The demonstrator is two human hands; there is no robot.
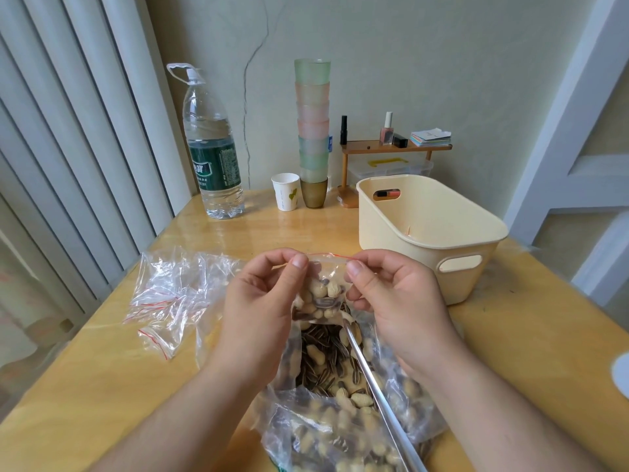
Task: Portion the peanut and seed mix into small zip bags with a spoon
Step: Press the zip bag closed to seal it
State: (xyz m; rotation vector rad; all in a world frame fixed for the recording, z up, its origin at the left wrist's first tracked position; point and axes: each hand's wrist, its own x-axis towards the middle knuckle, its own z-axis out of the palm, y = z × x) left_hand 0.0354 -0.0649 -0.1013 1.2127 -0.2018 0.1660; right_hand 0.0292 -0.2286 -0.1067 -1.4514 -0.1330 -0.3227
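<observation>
Plastic bag: the small zip bag [321,287] is thin, soft and crinkly. It hangs above the big bag of mix [343,386], partly full of peanuts and seeds.
Left hand: the left hand [262,301] pinches the top left corner of the strip.
Right hand: the right hand [394,301] pinches the top right corner.
Weight: light, I think, but floppy.
Best hold: up at the red zip strip, not the slippery sides.
Spoon: the spoon [371,379] rests in the big bag.
Spare bags: empty bags [170,294] lie on the table [102,386], left.

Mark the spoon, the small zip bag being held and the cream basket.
spoon [369,376], head view, middle of its metal handle.
small zip bag [323,294], head view, its filled lower part.
cream basket [401,250], head view, its near side wall.
</observation>
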